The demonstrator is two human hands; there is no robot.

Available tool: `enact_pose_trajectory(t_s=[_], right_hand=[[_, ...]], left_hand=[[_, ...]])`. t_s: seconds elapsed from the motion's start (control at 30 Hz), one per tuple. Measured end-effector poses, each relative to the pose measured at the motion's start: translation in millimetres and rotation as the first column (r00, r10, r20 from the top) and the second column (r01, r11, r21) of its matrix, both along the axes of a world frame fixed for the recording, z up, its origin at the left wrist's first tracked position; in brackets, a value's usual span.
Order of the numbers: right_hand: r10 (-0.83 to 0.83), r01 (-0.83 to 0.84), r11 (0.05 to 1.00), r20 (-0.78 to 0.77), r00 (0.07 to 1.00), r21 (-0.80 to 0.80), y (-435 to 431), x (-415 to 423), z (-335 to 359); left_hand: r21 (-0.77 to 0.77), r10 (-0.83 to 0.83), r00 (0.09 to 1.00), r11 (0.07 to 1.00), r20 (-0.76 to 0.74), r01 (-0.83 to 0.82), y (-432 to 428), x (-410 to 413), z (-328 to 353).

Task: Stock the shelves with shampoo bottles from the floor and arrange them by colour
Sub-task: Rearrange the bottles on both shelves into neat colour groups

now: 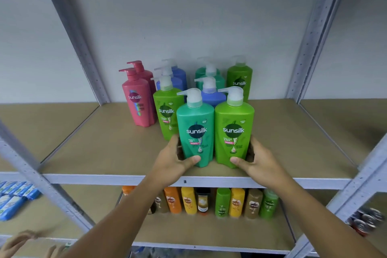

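The shelf runs open either side of the bottles. Near its front edge the teal bottle and green bottle stand touching, the left hand grip clasping the teal, the right hand the green.

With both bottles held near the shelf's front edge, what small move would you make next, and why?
Probably slide the lime bottle in the right hand straight back toward the matching rear bottle; same colour, roughly in line.

At shelf edge: left front bottle beside right front bottle; bottle cluster behind; smaller bottles on lower shelf.
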State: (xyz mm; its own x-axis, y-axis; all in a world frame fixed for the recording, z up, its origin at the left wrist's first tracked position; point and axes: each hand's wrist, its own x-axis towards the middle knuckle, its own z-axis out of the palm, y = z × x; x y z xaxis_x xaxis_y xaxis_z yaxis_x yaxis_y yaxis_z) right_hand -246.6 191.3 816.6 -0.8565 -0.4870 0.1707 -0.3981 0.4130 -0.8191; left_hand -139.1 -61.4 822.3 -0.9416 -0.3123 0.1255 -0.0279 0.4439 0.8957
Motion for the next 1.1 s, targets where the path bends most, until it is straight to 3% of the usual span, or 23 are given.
enact_pose_trajectory(t_s=[0.5,0.93,1.1], right_hand=[[0.040,-0.039,0.999,0.025,0.999,-0.027,21,-16,1],[-0.015,0.018,0.997,0.038,0.999,-0.073,21,-64,-6],[-0.012,0.017,0.995,0.048,0.999,-0.098,19,-87,-4]], left_hand=[[0.057,0.043,0.999,0.997,0.032,-0.045,39,-2,2],[-0.143,0.145,0.989,0.979,-0.020,-0.146,87,-26,-7],[-0.135,0.161,0.987,0.977,-0.027,-0.164,106,-42,-14]])
